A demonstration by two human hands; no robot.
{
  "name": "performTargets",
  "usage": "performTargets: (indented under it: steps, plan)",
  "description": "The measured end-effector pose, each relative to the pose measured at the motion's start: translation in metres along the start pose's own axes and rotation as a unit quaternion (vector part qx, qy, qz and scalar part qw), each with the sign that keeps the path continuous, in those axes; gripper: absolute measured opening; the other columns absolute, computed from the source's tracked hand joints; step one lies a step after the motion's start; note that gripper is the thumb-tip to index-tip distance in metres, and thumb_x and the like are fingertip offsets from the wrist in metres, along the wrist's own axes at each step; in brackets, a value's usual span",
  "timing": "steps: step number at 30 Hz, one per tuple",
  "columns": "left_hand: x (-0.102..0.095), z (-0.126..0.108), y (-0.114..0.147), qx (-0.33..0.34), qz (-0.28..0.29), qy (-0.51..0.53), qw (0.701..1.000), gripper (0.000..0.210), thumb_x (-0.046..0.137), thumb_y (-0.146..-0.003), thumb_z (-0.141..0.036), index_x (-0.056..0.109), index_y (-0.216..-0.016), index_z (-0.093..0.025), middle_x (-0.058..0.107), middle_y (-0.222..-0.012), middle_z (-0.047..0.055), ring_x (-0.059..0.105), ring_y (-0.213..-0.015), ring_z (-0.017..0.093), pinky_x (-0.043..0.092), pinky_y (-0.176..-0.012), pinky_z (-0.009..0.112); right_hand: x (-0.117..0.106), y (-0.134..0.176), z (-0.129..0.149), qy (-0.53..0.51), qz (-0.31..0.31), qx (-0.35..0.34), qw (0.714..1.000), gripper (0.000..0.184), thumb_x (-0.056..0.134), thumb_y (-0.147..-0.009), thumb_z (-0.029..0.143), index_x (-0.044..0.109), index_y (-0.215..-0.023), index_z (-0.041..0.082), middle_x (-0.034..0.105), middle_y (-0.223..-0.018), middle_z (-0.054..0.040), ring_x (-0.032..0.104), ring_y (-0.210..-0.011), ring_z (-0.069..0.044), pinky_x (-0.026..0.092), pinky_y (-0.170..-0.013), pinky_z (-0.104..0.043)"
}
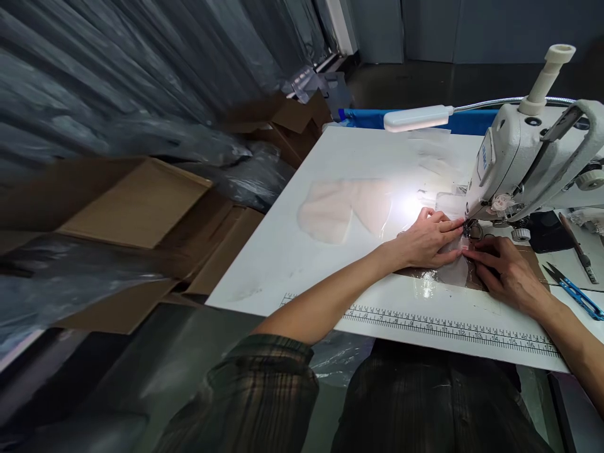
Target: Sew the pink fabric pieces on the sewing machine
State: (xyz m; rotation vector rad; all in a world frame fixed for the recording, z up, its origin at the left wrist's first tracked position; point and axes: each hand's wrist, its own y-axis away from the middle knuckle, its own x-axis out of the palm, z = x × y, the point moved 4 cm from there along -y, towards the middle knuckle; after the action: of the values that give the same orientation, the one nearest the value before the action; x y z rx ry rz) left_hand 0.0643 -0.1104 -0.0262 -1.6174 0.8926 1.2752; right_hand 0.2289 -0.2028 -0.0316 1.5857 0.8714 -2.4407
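Observation:
A white sewing machine (512,157) stands at the right of the table, its needle area just beyond my fingertips. Under it lies a piece of sheer white fabric (455,275). My left hand (430,240) lies flat on this fabric, fingers spread, the fingertips close to the presser foot. From the right, my right hand (503,267) has its bent fingers closed on the fabric's edge by the foot; the exact grip is partly hidden. A brown, shiny surface (477,277) shows beneath the fabric and the hands.
Sheer fabric pieces (346,207) lie on the white table (264,264), which has a printed ruler (443,328) along its front edge. Blue thread snips (576,292) rest at right. A lamp (418,118) lights the work. Open cardboard boxes (136,201) stand left.

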Motion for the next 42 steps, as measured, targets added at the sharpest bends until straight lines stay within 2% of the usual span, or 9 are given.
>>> performTargets:
  steps: [7, 14, 18, 21, 24, 26, 32, 37, 42]
  plan:
    - [0.001, 0.003, 0.002, 0.004, -0.001, -0.003, 1.000, 0.053, 0.034, -0.104, -0.049, 0.061, -0.135, -0.017, 0.056, -0.147, 0.013, 0.056, -0.107, 0.030, 0.037, -0.093, 0.048, 0.000, 0.000, 0.001, -0.004, 0.005, 0.000, 1.000, 0.034, 0.049, -0.098, 0.025, 0.073, -0.122, 0.024, 0.065, -0.112, -0.0130, 0.064, -0.101, -0.026, 0.060, -0.086, -0.043]
    - [0.002, 0.003, 0.004, 0.016, -0.011, -0.015, 1.000, 0.052, 0.035, -0.104, -0.048, 0.060, -0.136, -0.016, 0.056, -0.147, 0.014, 0.056, -0.109, 0.030, 0.038, -0.096, 0.049, 0.000, 0.001, 0.000, -0.012, 0.014, 0.017, 1.000, 0.033, 0.051, -0.098, 0.024, 0.072, -0.123, 0.028, 0.064, -0.114, -0.0121, 0.063, -0.102, -0.027, 0.059, -0.087, -0.045]
    - [0.000, 0.000, 0.005, 0.017, -0.051, -0.042, 0.998, 0.051, 0.037, -0.104, -0.047, 0.061, -0.131, -0.012, 0.060, -0.140, 0.018, 0.057, -0.113, 0.031, 0.040, -0.098, 0.049, -0.001, 0.000, 0.001, -0.017, 0.016, 0.008, 1.000, 0.034, 0.049, -0.099, 0.024, 0.072, -0.123, 0.028, 0.064, -0.115, -0.0116, 0.063, -0.104, -0.026, 0.059, -0.088, -0.046]
    - [0.001, -0.003, 0.005, 0.038, -0.082, -0.037, 0.995, 0.046, 0.041, -0.103, -0.046, 0.064, -0.123, -0.011, 0.066, -0.127, 0.018, 0.060, -0.106, 0.027, 0.045, -0.092, 0.045, -0.002, -0.001, 0.002, -0.001, 0.004, 0.000, 1.000, 0.032, 0.049, -0.099, 0.023, 0.072, -0.122, 0.025, 0.064, -0.113, -0.0122, 0.063, -0.100, -0.025, 0.059, -0.085, -0.044]
    - [0.006, -0.005, 0.005, 0.087, -0.072, 0.001, 0.994, 0.038, 0.038, -0.105, -0.035, 0.070, -0.106, -0.015, 0.072, -0.111, 0.012, 0.063, -0.092, 0.020, 0.049, -0.082, 0.037, -0.003, -0.002, 0.005, 0.014, -0.005, -0.014, 1.000, 0.031, 0.050, -0.099, 0.022, 0.073, -0.120, 0.022, 0.064, -0.110, -0.0133, 0.063, -0.098, -0.025, 0.060, -0.082, -0.041]
    - [0.007, -0.005, 0.006, 0.111, -0.067, 0.027, 0.991, 0.037, 0.037, -0.105, -0.031, 0.071, -0.102, -0.017, 0.073, -0.108, 0.010, 0.064, -0.091, 0.018, 0.049, -0.081, 0.035, -0.003, -0.002, 0.006, 0.014, -0.005, -0.019, 1.000, 0.031, 0.050, -0.100, 0.023, 0.073, -0.120, 0.022, 0.064, -0.109, -0.0133, 0.063, -0.098, -0.025, 0.060, -0.082, -0.041]
    - [-0.003, -0.003, 0.011, 0.128, -0.020, 0.026, 0.991, 0.039, 0.046, -0.100, -0.046, 0.071, -0.113, -0.019, 0.070, -0.124, 0.011, 0.063, -0.091, 0.022, 0.047, -0.082, 0.039, -0.002, -0.002, 0.004, 0.004, 0.010, 0.013, 1.000, 0.033, 0.049, -0.100, 0.026, 0.072, -0.124, 0.028, 0.064, -0.111, -0.0123, 0.063, -0.099, -0.026, 0.059, -0.083, -0.044]
    - [-0.007, -0.003, 0.010, 0.125, -0.005, -0.005, 0.992, 0.043, 0.041, -0.101, -0.046, 0.070, -0.116, -0.018, 0.069, -0.125, 0.011, 0.061, -0.091, 0.023, 0.043, -0.082, 0.039, -0.001, -0.001, 0.005, 0.015, -0.009, -0.001, 1.000, 0.033, 0.048, -0.101, 0.026, 0.071, -0.125, 0.025, 0.065, -0.111, -0.0131, 0.062, -0.098, -0.025, 0.060, -0.080, -0.043]
    - [-0.004, -0.001, 0.009, 0.096, 0.001, -0.009, 0.995, 0.041, 0.041, -0.102, -0.045, 0.067, -0.121, -0.020, 0.067, -0.128, 0.011, 0.060, -0.092, 0.023, 0.042, -0.083, 0.039, 0.002, 0.001, 0.003, 0.011, -0.003, 0.010, 1.000, 0.035, 0.048, -0.100, 0.026, 0.069, -0.128, 0.028, 0.064, -0.112, -0.0123, 0.062, -0.098, -0.026, 0.059, -0.082, -0.044]
